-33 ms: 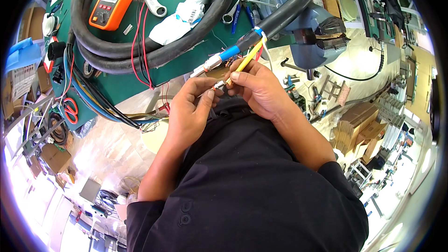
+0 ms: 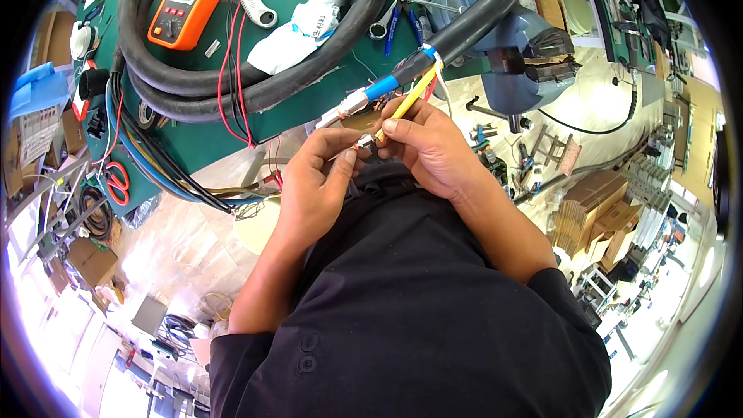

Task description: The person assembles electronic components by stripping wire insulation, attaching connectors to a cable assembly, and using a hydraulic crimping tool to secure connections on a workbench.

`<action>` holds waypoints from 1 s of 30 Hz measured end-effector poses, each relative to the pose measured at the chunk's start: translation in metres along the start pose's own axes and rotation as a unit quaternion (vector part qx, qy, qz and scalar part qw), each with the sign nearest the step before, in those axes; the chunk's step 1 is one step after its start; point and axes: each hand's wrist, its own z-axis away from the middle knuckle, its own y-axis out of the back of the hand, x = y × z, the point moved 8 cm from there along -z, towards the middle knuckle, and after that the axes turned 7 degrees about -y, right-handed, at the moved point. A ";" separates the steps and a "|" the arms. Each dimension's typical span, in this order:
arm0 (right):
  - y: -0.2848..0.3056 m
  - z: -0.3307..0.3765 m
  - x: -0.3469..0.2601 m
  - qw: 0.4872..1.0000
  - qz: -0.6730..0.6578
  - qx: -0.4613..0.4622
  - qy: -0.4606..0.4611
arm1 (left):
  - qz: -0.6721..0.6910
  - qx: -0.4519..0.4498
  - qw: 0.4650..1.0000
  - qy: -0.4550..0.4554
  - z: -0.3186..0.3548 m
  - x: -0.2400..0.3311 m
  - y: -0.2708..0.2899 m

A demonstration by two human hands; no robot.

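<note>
The right hand (image 2: 430, 147) pinches a yellow wire (image 2: 416, 97) near the frame's centre; the left hand (image 2: 317, 174) grasps a small metal piece (image 2: 364, 141) beside the wire's end.

A yellow-sheathed wire (image 2: 416, 94) slants down leftward through the frame's upper centre, ending in bare copper-coloured strands (image 2: 381, 136). Just left of them sits a small silver metal connector (image 2: 365, 142), partly hidden; whether they touch is unclear.
</note>
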 end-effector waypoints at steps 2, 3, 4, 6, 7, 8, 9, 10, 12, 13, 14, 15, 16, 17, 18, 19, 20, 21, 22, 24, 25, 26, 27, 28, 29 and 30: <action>0.000 0.000 0.000 1.000 -0.001 -0.001 0.000 | 0.001 0.001 1.000 -0.002 0.000 0.000 -0.001; 0.000 0.000 0.000 1.000 -0.001 -0.002 0.000 | -0.001 0.001 1.000 -0.001 0.001 0.000 -0.001; 0.001 0.000 0.000 1.000 -0.002 0.000 0.000 | -0.003 0.002 1.000 0.000 0.001 0.001 -0.001; 0.001 -0.001 0.000 1.000 -0.003 0.005 0.003 | -0.005 0.006 1.000 0.000 0.001 0.000 -0.001; 0.002 -0.001 0.000 1.000 -0.001 0.010 0.005 | -0.006 0.008 1.000 0.001 0.001 0.000 0.000; 0.001 -0.001 0.000 1.000 0.001 0.015 0.006 | -0.005 0.022 1.000 -0.009 0.001 0.001 0.001; 0.001 0.000 0.000 1.000 0.003 0.020 0.007 | -0.005 0.036 0.999 -0.019 0.000 0.002 0.001; 0.001 0.000 0.000 1.000 0.004 0.025 0.008 | -0.005 0.049 0.998 -0.029 -0.001 0.004 0.001; 0.000 0.001 -0.001 0.999 0.007 0.032 0.010 | -0.005 0.068 0.997 -0.044 -0.003 0.002 0.000; 0.001 0.001 0.000 0.999 0.010 0.034 0.009 | -0.005 0.077 0.996 -0.051 -0.004 0.000 0.000; 0.001 0.000 0.000 0.999 0.014 0.037 0.008 | -0.014 0.088 0.995 -0.051 -0.005 -0.001 0.001; 0.002 0.000 0.000 0.999 0.017 0.039 0.007 | -0.023 0.098 0.994 -0.051 -0.006 -0.003 0.002; 0.002 0.000 0.000 0.999 0.018 0.037 0.007 | -0.032 0.109 0.992 -0.050 -0.007 -0.005 0.004; 0.002 0.001 -0.001 0.999 0.020 0.034 0.007 | -0.034 0.113 0.992 -0.054 -0.008 -0.006 0.004; 0.001 0.001 -0.001 0.999 0.021 0.032 0.006 | -0.036 0.117 0.991 -0.058 -0.009 -0.007 0.004; 0.001 0.001 -0.001 0.999 0.022 0.031 0.006 | -0.038 0.120 0.990 -0.062 -0.011 -0.008 0.004; 0.002 0.000 0.000 0.999 0.023 0.030 0.006 | -0.040 0.118 0.990 -0.067 -0.013 -0.009 0.003; 0.002 0.000 0.000 0.999 0.023 0.029 0.007 | -0.043 0.115 0.990 -0.072 -0.014 -0.009 0.001; 0.003 0.000 0.001 0.999 0.024 0.029 0.006 | -0.045 0.112 0.990 -0.076 -0.016 -0.009 0.000; 0.004 0.000 0.002 0.999 0.023 0.031 0.003 | -0.039 0.120 0.988 -0.085 -0.017 -0.011 -0.001; 0.003 0.000 0.002 0.999 0.028 0.027 0.003 | -0.036 0.125 0.988 -0.088 -0.018 -0.012 -0.001; 0.003 0.000 0.002 0.999 0.031 0.024 0.003 | -0.037 0.127 0.987 -0.095 -0.018 -0.014 -0.001; 0.003 0.001 0.002 0.999 0.034 0.021 0.003 | -0.038 0.130 0.986 -0.101 -0.018 -0.015 0.000; 0.003 0.001 0.001 0.999 0.034 0.022 0.005 | -0.040 0.133 0.985 -0.107 -0.019 -0.015 0.000; 0.003 0.001 0.001 0.999 0.034 0.023 0.006 | -0.041 0.134 0.985 -0.103 -0.019 -0.016 0.000; 0.003 0.001 0.001 0.999 0.034 0.024 0.008 | -0.042 0.134 0.985 -0.100 -0.019 -0.016 0.000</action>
